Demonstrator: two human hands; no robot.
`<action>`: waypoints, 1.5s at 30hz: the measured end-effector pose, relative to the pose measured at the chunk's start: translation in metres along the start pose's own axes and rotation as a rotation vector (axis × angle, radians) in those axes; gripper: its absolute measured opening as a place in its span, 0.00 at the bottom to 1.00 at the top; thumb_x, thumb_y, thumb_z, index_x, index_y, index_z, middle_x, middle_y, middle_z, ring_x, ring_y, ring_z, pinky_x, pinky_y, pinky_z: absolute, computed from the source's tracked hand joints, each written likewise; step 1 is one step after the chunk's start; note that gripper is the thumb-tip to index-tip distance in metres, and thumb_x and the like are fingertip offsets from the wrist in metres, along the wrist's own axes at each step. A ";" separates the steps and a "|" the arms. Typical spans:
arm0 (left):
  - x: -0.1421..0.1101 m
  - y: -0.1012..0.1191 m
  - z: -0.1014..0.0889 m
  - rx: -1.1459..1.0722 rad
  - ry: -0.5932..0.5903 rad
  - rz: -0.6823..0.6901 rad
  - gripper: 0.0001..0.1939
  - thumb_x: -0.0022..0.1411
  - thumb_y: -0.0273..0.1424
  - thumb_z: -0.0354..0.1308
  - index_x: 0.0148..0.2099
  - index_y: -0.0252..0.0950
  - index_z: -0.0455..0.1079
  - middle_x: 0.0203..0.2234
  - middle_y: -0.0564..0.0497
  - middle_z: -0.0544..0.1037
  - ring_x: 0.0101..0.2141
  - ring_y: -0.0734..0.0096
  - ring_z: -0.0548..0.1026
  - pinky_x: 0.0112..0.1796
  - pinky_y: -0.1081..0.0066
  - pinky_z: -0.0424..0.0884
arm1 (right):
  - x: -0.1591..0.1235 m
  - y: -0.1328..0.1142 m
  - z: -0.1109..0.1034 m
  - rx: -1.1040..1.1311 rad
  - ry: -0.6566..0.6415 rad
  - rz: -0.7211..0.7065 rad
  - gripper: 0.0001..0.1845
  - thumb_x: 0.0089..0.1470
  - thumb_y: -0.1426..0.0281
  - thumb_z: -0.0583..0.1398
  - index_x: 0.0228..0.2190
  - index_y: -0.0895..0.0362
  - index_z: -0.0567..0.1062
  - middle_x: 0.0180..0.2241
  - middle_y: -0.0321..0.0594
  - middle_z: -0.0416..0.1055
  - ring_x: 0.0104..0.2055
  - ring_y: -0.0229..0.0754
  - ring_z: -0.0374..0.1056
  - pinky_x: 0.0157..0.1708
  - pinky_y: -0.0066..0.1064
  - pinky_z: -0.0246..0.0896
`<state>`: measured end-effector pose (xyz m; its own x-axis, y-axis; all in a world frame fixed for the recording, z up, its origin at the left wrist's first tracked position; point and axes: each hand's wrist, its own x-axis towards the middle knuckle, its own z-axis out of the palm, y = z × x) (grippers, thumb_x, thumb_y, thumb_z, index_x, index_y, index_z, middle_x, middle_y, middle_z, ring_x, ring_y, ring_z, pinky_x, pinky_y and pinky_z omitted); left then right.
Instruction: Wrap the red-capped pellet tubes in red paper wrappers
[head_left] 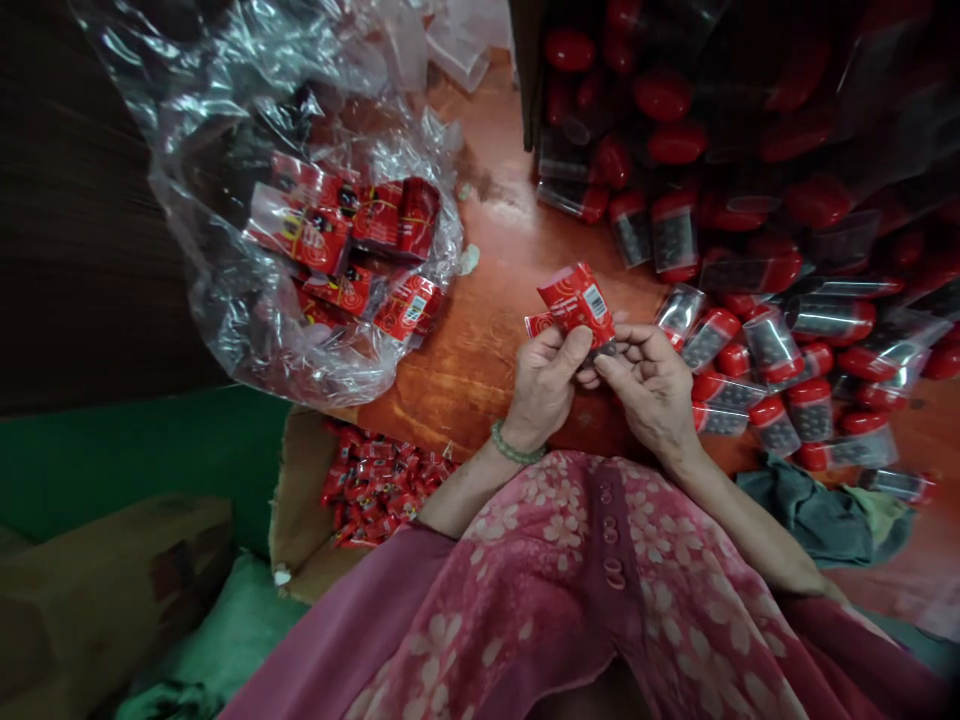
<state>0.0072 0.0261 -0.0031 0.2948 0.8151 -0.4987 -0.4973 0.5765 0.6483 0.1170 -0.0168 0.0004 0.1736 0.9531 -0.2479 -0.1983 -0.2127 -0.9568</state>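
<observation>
**Red printed sleeve held up between left hand and right hand, just above an orange-brown table**

Pinched by the left thumb and fingers at the lower left edge, with a white barcode label facing up. Gripped at the lower right corner too, between right thumb and curled fingers. Just behind the left fingers, a second red printed piece, mostly covered. Under the sleeve's lower edge, a dark bit, too small to identify; impossible to tell whether inside the sleeve or behind it.

To the left, a crumpled clear plastic bag with stacks of red printed sleeves inside, some tilted, partly veiled by glare on the film. Cut off at the top of the view.

Below the table's edge, a cardboard box with a heap of small red packages inside; partly hidden behind the left forearm and a pink floral garment.

To the right, a large pile of clear jars with red lids, many on their sides, with dark round pieces visible in several. Dim and blurred toward the upper right, and cut off there. Near the lower jars, a dark cloth, crumpled.
</observation>
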 end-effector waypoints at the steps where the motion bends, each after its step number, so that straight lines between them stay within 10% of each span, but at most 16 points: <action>1: -0.001 -0.002 0.001 -0.013 0.001 0.002 0.25 0.48 0.52 0.73 0.33 0.35 0.75 0.23 0.54 0.77 0.19 0.82 0.62 0.21 0.75 0.60 | 0.000 0.001 0.000 0.007 0.006 -0.009 0.18 0.56 0.58 0.68 0.42 0.53 0.70 0.32 0.32 0.78 0.28 0.36 0.78 0.33 0.30 0.80; 23: -0.039 -0.001 -0.010 0.130 -0.035 0.007 0.24 0.49 0.50 0.73 0.35 0.32 0.80 0.26 0.51 0.81 0.24 0.79 0.72 0.30 0.76 0.71 | -0.012 0.008 -0.002 -0.169 0.141 -0.479 0.10 0.53 0.62 0.71 0.36 0.51 0.80 0.34 0.37 0.83 0.29 0.41 0.79 0.25 0.31 0.77; 30: -0.059 0.007 -0.030 0.208 -0.002 0.034 0.25 0.49 0.51 0.73 0.36 0.32 0.81 0.29 0.49 0.83 0.29 0.71 0.77 0.37 0.70 0.76 | -0.017 0.006 0.000 -0.328 -0.106 -0.545 0.10 0.57 0.62 0.69 0.39 0.52 0.80 0.33 0.36 0.83 0.31 0.40 0.79 0.31 0.30 0.76; 34: -0.102 0.035 -0.076 0.612 0.012 0.105 0.18 0.61 0.45 0.65 0.44 0.37 0.82 0.40 0.47 0.85 0.42 0.60 0.82 0.48 0.61 0.77 | -0.026 -0.012 -0.003 -0.565 -0.447 -0.559 0.15 0.62 0.63 0.65 0.48 0.55 0.77 0.36 0.39 0.82 0.32 0.38 0.78 0.34 0.29 0.74; 41: -0.203 0.101 -0.190 1.714 0.325 0.286 0.04 0.57 0.44 0.64 0.35 0.56 0.78 0.14 0.63 0.74 0.13 0.67 0.68 0.15 0.73 0.56 | -0.018 -0.022 -0.042 -1.008 -0.249 -0.720 0.07 0.64 0.71 0.62 0.43 0.60 0.78 0.38 0.47 0.80 0.41 0.47 0.74 0.44 0.40 0.71; 45: -0.193 0.098 -0.182 1.968 0.596 0.506 0.18 0.62 0.49 0.59 0.53 0.56 0.74 0.31 0.52 0.81 0.30 0.52 0.80 0.24 0.58 0.71 | -0.008 -0.022 -0.057 -1.259 -0.194 -0.571 0.15 0.66 0.68 0.59 0.51 0.60 0.76 0.49 0.52 0.78 0.51 0.56 0.69 0.53 0.52 0.65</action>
<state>-0.2467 -0.0847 0.0519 0.0137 0.9986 0.0509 0.9869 -0.0217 0.1599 0.1748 -0.0323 0.0153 -0.2192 0.9650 0.1440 0.8616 0.2607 -0.4354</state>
